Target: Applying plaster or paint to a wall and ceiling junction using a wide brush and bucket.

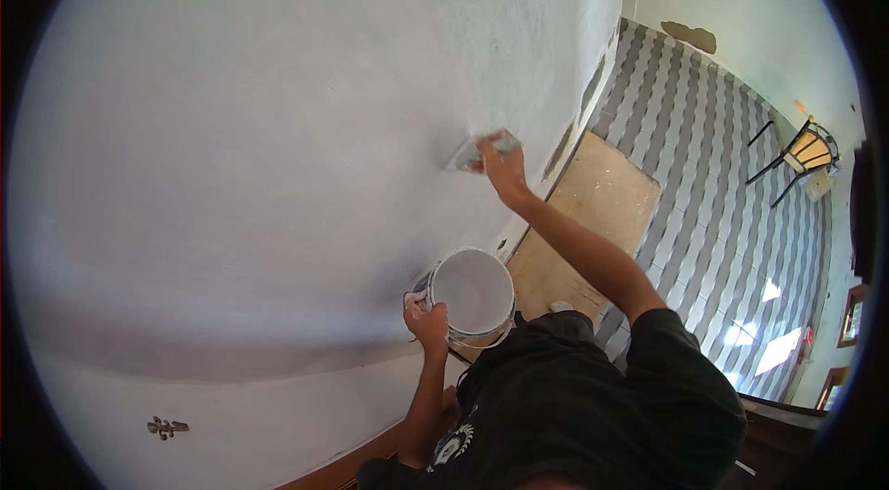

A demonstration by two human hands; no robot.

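My left hand (pixel 428 321) is closed on the rim of a white plastic bucket (pixel 474 291), its thumb and fingers smeared with white. The bucket hangs close to the wall, its mouth turned up toward me, and its pale inside shows. A thin wire handle loops along its lower side. Up and to the right, my right hand (pixel 500 161) grips a flat greyish-white tool (pixel 466 154) against the whitish wall (pixel 278 119). Motion and my fingers blur the tool, so its exact kind is unclear. Cloudy grey patches mark the wall surface around it.
A tan board (pixel 602 194) lies on the grey-and-white patterned floor (pixel 685 166) along the wall's base. A chair (pixel 810 149) with dark legs stands at the far right. Patches of plaster are chipped near the floor. A small dark ornament-like fixture (pixel 167 428) sits on the lower-left wall.
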